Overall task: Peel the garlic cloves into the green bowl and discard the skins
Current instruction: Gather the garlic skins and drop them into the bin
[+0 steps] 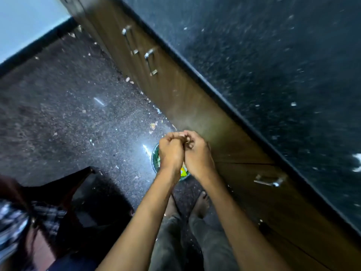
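My left hand (171, 151) and my right hand (197, 153) are pressed together in front of me, all fingers curled inward. A small pale scrap of garlic skin (185, 137) shows between the fingertips of both hands. Directly beneath them, on the floor, stands a round bin (154, 159) with a greenish rim. My hands hide most of it, but something yellow (183, 171) shows inside. No green bowl or garlic cloves are in view.
Wooden cabinets with metal handles (150, 61) run along the right under a dark speckled counter (273, 65). Scraps of skin litter the dark floor (78, 114). My bare feet (202, 204) stand near the bin. Another person's checked clothing (17, 218) and a dark chair (78, 180) fill the lower left.
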`<action>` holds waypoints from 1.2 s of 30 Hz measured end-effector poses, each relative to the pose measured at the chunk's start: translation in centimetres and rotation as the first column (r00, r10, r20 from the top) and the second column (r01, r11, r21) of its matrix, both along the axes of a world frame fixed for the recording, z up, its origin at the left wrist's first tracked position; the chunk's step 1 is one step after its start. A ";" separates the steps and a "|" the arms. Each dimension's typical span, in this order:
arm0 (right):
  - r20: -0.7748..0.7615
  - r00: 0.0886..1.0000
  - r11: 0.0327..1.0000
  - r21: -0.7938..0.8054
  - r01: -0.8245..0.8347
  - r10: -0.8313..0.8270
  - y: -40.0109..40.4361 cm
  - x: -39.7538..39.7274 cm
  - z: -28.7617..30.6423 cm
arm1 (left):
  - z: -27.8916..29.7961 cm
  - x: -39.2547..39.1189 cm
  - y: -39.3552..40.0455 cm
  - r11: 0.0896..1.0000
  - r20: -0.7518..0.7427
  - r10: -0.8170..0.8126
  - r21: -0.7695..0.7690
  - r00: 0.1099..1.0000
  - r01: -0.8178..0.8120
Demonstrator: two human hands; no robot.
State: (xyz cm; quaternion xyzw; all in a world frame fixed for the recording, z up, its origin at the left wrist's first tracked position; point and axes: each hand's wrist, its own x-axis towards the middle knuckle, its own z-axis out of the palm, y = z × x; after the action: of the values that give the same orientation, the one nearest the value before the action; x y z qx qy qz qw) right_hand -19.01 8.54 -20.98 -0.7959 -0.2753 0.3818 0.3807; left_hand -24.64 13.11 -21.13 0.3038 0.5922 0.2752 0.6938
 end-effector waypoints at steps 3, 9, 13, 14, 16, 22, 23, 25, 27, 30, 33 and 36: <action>0.202 0.979 0.988 0.153 -0.014 -0.017 -2.3 1.1 7.3 | 5.0 1.3 -0.3 0.974 -0.045 -0.087 0.204 0.995 0.094; 0.316 0.890 0.907 0.368 0.203 -0.328 -9.8 7.3 13.6 | 12.2 6.7 -4.7 0.815 -0.018 -0.322 0.504 0.947 0.287; 0.513 0.735 0.890 0.347 0.295 -0.444 -17.4 13.1 13.7 | 13.7 10.6 -9.0 0.744 -0.042 -0.462 0.526 0.886 0.413; 0.552 0.708 0.898 0.284 0.338 -0.441 -19.5 14.4 13.5 | 13.6 11.2 -10.0 0.735 -0.060 -0.464 0.532 0.884 0.421; 0.609 0.682 0.897 0.119 0.426 -0.405 -23.9 16.8 13.4 | 13.1 12.5 -12.1 0.748 -0.066 -0.455 0.513 0.888 0.421; 0.736 0.661 0.912 -0.158 0.378 -0.146 -27.1 25.4 12.1 | 11.7 12.8 -16.0 0.981 0.129 -0.188 0.081 0.974 0.179; 0.728 0.671 0.915 -0.165 0.369 -0.139 -26.3 27.2 12.0 | 11.5 12.5 -16.1 0.982 0.123 -0.173 -0.054 0.977 0.181; 0.678 0.711 0.926 -0.119 0.359 -0.188 -24.4 30.5 12.3 | 10.8 11.6 -15.7 0.919 0.102 -0.245 -0.291 0.964 0.265; 0.624 0.747 0.937 -0.067 0.344 -0.229 -22.2 32.9 12.6 | 10.2 11.0 -15.4 0.784 0.141 -0.416 -0.444 0.898 0.433; 0.632 0.773 0.968 -0.164 0.188 -0.044 -18.9 32.7 12.8 | 10.1 11.5 -15.1 0.614 0.328 -0.484 -0.533 0.811 0.582; 0.651 0.721 0.960 -0.272 -0.070 0.238 -17.3 26.6 12.8 | 10.8 12.1 -14.8 0.523 0.455 -0.437 -0.574 0.776 0.630; 0.625 0.704 0.941 -0.240 -0.237 0.336 -18.1 19.5 12.7 | 10.8 12.2 -14.2 0.488 0.496 -0.442 -0.567 0.748 0.664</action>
State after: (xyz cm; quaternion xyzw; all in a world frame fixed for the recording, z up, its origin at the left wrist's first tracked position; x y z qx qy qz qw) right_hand 0.50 -9.51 -8.33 -0.8508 -0.4843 0.1504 0.1379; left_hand -12.47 -1.11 -10.36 0.1422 0.4121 -0.1777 0.8823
